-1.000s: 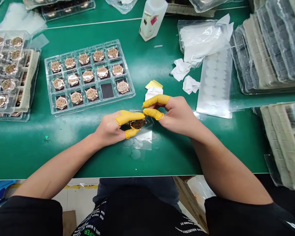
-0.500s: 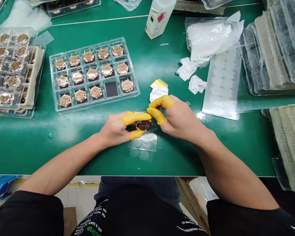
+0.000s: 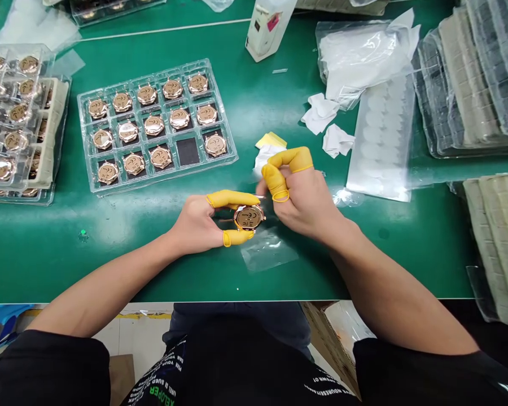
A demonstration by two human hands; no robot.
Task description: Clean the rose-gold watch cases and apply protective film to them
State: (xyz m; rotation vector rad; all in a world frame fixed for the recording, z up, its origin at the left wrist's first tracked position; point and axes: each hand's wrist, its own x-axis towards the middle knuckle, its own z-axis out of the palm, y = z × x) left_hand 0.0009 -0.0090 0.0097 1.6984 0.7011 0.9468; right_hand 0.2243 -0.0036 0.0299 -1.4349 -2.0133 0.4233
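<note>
My left hand [image 3: 197,225], with yellow finger cots on thumb and forefinger, grips a rose-gold watch case [image 3: 249,217] by its edges, its printed back facing up. Just right of the case is my right hand [image 3: 302,189], also in yellow cots, its thumb and forefinger pressed together; whatever they pinch cannot be made out. Below the watch case a clear plastic film [image 3: 271,252] lies on the green table. Behind my hands, a clear tray [image 3: 165,176] holds rows of similar watch cases, with one bare dark compartment in its front row.
Stacked trays of watch cases [image 3: 59,127] stand at left. A white bottle [image 3: 267,31] is at the back. Crumpled white paper [image 3: 319,114], a yellow piece [image 3: 271,139] and a sheet with round shapes [image 3: 375,149] lie around. Tray stacks [image 3: 465,84] fill the right side.
The watch case has tilted so its back now shows fully. My right hand has drawn slightly right, away from it. The film with round pieces below looks shifted right.
</note>
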